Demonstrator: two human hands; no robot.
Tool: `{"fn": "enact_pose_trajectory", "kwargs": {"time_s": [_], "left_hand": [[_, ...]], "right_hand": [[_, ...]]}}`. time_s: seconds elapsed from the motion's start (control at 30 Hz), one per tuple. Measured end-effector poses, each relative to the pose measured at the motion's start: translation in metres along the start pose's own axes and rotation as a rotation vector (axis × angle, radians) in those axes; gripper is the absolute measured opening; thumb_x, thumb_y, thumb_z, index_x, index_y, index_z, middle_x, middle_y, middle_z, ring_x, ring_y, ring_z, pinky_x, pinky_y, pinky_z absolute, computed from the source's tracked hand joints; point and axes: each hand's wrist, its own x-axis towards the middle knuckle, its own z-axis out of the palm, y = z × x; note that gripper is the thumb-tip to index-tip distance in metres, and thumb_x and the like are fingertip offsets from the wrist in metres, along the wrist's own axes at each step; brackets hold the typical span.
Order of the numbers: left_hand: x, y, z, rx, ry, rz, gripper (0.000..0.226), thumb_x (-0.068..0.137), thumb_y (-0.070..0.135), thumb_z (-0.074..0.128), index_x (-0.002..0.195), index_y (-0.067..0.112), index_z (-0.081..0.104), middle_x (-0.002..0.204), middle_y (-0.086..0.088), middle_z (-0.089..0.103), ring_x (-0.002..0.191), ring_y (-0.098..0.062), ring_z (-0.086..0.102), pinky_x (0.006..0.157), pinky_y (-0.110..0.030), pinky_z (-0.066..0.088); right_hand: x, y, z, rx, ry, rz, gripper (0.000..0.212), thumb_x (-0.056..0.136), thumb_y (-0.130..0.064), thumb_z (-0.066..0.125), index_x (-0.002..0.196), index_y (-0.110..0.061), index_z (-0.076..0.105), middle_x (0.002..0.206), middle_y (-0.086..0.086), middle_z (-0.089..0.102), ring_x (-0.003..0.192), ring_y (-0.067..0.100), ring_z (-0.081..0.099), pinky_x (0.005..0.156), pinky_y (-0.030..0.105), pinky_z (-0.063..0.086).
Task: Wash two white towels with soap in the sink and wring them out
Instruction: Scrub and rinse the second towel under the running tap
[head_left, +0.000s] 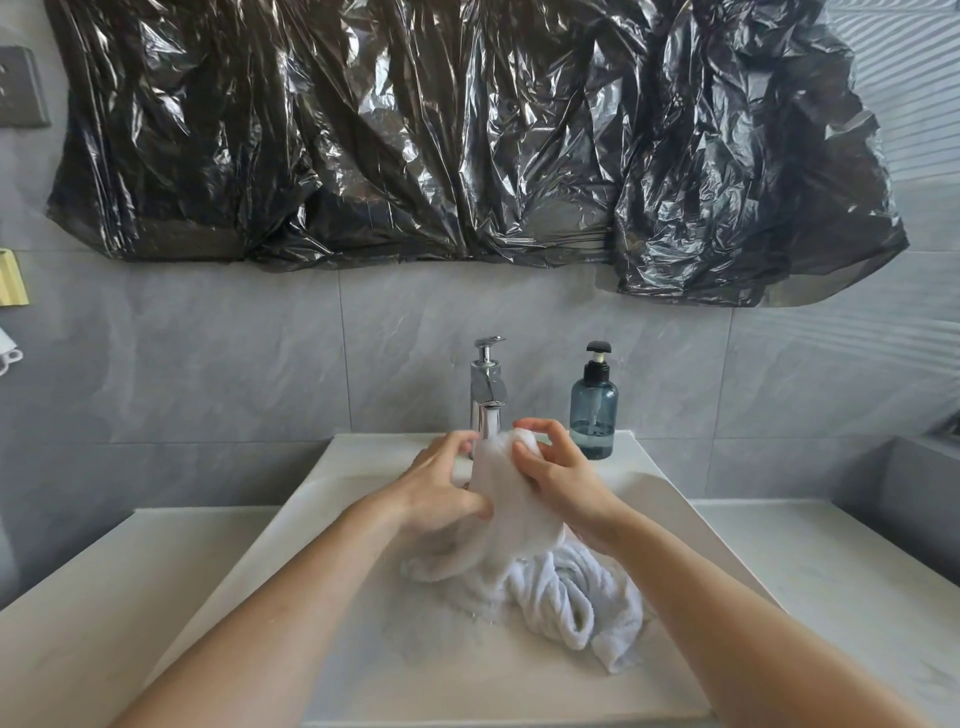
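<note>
Centrally, the left hand (441, 483) and the right hand (558, 470) are gripping a raised white towel (506, 499) between them, fingers curled into the cloth from either side, directly in front of the chrome faucet (488, 395). The right hand's fingers are pinching the towel's top edge just below the faucet spout, while the left hand's thumb is pressing the fabric lower down. The towel's lower part is trailing down into the white sink (363, 649), where it is meeting a second white towel (576, 603), which is lying bunched and twisted on the basin floor, in front of the faucet and slightly to its right. A blue-grey soap pump bottle (594, 410) is standing upright on the sink ledge just right of the faucet. Above the faucet, black plastic sheeting (467, 130) is covering the grey tiled wall.
</note>
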Motion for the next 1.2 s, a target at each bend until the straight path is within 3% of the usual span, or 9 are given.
{"fn": "enact_pose_trajectory", "kwargs": {"time_s": [0.13, 0.2, 0.3, 0.47, 0.53, 0.63, 0.77, 0.9, 1.2], "left_hand": [[0.006, -0.006, 0.009, 0.083, 0.015, 0.05, 0.01, 0.087, 0.03, 0.067, 0.097, 0.031, 0.071, 0.096, 0.01, 0.075, 0.095, -0.015, 0.07, 0.083, -0.038, 0.058], [0.008, -0.007, 0.01, 0.165, 0.133, 0.088, 0.026, 0.097, 0.021, 0.057, 0.072, 0.029, 0.061, 0.076, 0.01, 0.066, 0.075, -0.016, 0.059, 0.066, -0.033, 0.047], [0.008, -0.007, 0.006, 0.146, 0.251, 0.124, 0.029, 0.102, 0.029, 0.054, 0.074, 0.026, 0.06, 0.073, 0.007, 0.063, 0.073, -0.017, 0.051, 0.064, -0.033, 0.04], [0.008, -0.003, 0.003, 0.119, 0.486, 0.146, 0.038, 0.087, 0.049, 0.052, 0.066, 0.02, 0.04, 0.057, 0.004, 0.045, 0.066, -0.029, 0.048, 0.059, -0.039, 0.037], [0.006, 0.001, 0.0, 0.097, 0.594, 0.126, 0.041, 0.082, 0.053, 0.052, 0.063, 0.019, 0.038, 0.055, 0.002, 0.045, 0.066, -0.03, 0.053, 0.058, -0.038, 0.037], [0.005, 0.003, -0.004, 0.084, 0.683, 0.072, 0.04, 0.078, 0.051, 0.052, 0.062, 0.017, 0.041, 0.054, 0.002, 0.047, 0.064, -0.026, 0.054, 0.055, -0.036, 0.036], [0.002, 0.001, -0.012, 0.11, 0.767, -0.022, 0.04, 0.088, 0.049, 0.049, 0.068, 0.014, 0.05, 0.063, -0.001, 0.058, 0.071, -0.033, 0.059, 0.059, -0.036, 0.041], [0.005, -0.005, -0.016, 0.194, 0.766, -0.138, 0.034, 0.101, 0.04, 0.046, 0.075, 0.018, 0.051, 0.074, 0.0, 0.06, 0.077, -0.034, 0.057, 0.064, -0.038, 0.04], [0.009, -0.01, -0.01, 0.306, 0.639, -0.123, 0.03, 0.105, 0.028, 0.04, 0.074, 0.026, 0.043, 0.098, -0.001, 0.052, 0.087, -0.034, 0.052, 0.071, -0.038, 0.039]], "right_hand": [[0.004, 0.004, -0.005, -0.03, 0.03, -0.009, 0.026, 0.104, -0.03, 0.061, 0.129, -0.032, 0.056, 0.11, 0.011, 0.07, 0.082, 0.012, 0.068, 0.07, 0.028, 0.056], [0.004, 0.003, -0.008, -0.036, 0.078, 0.004, 0.031, 0.102, -0.029, 0.065, 0.131, -0.028, 0.055, 0.112, 0.009, 0.067, 0.078, 0.008, 0.066, 0.064, 0.02, 0.052], [0.003, 0.003, -0.013, -0.174, 0.1, 0.032, 0.055, 0.091, -0.039, 0.078, 0.135, -0.026, 0.048, 0.113, 0.002, 0.064, 0.085, 0.008, 0.068, 0.063, 0.013, 0.052], [-0.002, 0.017, -0.01, -0.591, -0.069, 0.184, 0.109, 0.057, -0.057, 0.096, 0.139, -0.031, 0.029, 0.118, -0.005, 0.057, 0.107, 0.013, 0.063, 0.083, 0.026, 0.052], [-0.004, 0.023, -0.007, -0.811, -0.159, 0.247, 0.096, 0.057, -0.062, 0.092, 0.131, -0.028, 0.041, 0.114, -0.01, 0.06, 0.103, 0.011, 0.063, 0.078, 0.025, 0.049], [-0.001, 0.027, -0.004, -0.966, -0.152, 0.233, 0.042, 0.077, -0.054, 0.079, 0.097, -0.022, 0.06, 0.094, -0.008, 0.063, 0.085, 0.016, 0.061, 0.067, 0.027, 0.045], [0.006, 0.017, -0.006, -0.557, 0.027, 0.136, 0.011, 0.091, -0.027, 0.072, 0.096, -0.019, 0.067, 0.083, -0.006, 0.066, 0.078, 0.015, 0.061, 0.065, 0.026, 0.048], [0.001, 0.004, -0.01, -0.264, 0.143, 0.008, 0.015, 0.09, -0.026, 0.073, 0.105, -0.02, 0.071, 0.085, -0.007, 0.07, 0.076, 0.009, 0.064, 0.066, 0.024, 0.05], [0.008, 0.012, -0.005, -0.316, 0.142, -0.109, 0.025, 0.101, -0.028, 0.06, 0.086, -0.009, 0.063, 0.069, -0.013, 0.052, 0.065, 0.004, 0.047, 0.059, 0.019, 0.041]]}}
